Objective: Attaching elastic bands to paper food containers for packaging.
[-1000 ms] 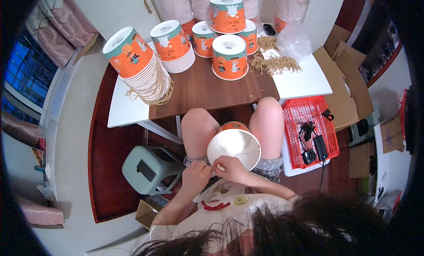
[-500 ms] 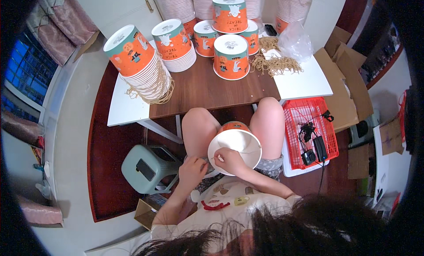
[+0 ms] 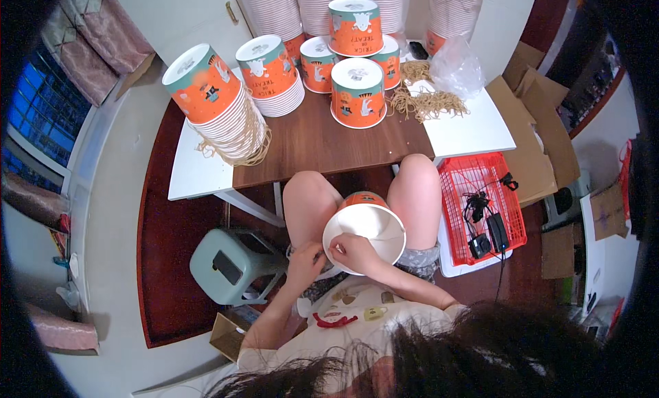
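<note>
A paper bucket (image 3: 374, 223), white inside and orange outside, rests between my knees with its mouth toward me. My right hand (image 3: 355, 252) reaches over the near rim into the mouth, thumb and fingers pinched together near the left inner wall. Just outside the rim on the left is my left hand (image 3: 305, 262), its fingers curled and pressed together against the bucket's side. Whatever lies between the fingertips of either hand is too small to make out.
On the table (image 3: 295, 147) stand upturned orange-and-green buckets (image 3: 357, 96) and a tall nested stack (image 3: 206, 89) draped with tan cords. More tan cords (image 3: 432, 103) lie beside a clear plastic bag (image 3: 456, 68). A stool (image 3: 213, 278) stands left, a red basket (image 3: 511, 216) with black cables right.
My left hand has moved up and right, closer to the bucket's rim. My right hand stays at nearly the same spot inside the mouth, slightly shifted.
</note>
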{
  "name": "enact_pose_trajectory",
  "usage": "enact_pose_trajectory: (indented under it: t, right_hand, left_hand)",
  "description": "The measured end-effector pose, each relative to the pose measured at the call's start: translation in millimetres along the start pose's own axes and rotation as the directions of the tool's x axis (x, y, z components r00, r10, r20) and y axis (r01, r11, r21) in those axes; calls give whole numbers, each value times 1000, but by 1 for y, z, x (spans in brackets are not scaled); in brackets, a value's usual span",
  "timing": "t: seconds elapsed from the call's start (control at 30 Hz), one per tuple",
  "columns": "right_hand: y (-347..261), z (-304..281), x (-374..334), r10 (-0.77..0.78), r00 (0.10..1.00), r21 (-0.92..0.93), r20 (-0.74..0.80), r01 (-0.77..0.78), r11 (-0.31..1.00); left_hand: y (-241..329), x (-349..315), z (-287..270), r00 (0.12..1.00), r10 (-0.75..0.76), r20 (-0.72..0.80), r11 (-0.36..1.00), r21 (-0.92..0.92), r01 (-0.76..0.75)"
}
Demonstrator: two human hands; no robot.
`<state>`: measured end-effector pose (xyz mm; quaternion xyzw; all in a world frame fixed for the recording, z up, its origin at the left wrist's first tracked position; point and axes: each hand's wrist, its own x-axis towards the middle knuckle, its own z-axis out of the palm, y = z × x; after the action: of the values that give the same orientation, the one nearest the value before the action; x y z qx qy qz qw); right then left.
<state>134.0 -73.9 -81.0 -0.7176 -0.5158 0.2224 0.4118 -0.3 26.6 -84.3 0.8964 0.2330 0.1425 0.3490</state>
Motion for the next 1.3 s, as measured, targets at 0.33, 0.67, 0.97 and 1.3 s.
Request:
enact_pose_trajectory:
  t: [0.33, 0.67, 0.97, 1.3]
  right_hand:
    - [-19, -33, -20, -128, 971, -369, 202, 196, 908]
    - [-19, -58, -8, -60, 948, -365, 313, 178, 914]
    - [-11, -78, 4, -36, 925, -235, 378, 133, 963]
    - [-33, -109, 38, -280, 946, -8, 164, 286, 958]
  left_hand:
    - [-1, 2, -14, 986, -167, -13, 963, -215, 161]
    - [-25, 5, -21, 935, -290, 205, 395, -864, 312]
    - [2, 40, -30, 982, -123, 145, -177, -977, 122]
    - [44, 69, -35, 995, -10, 103, 526, -845, 93]
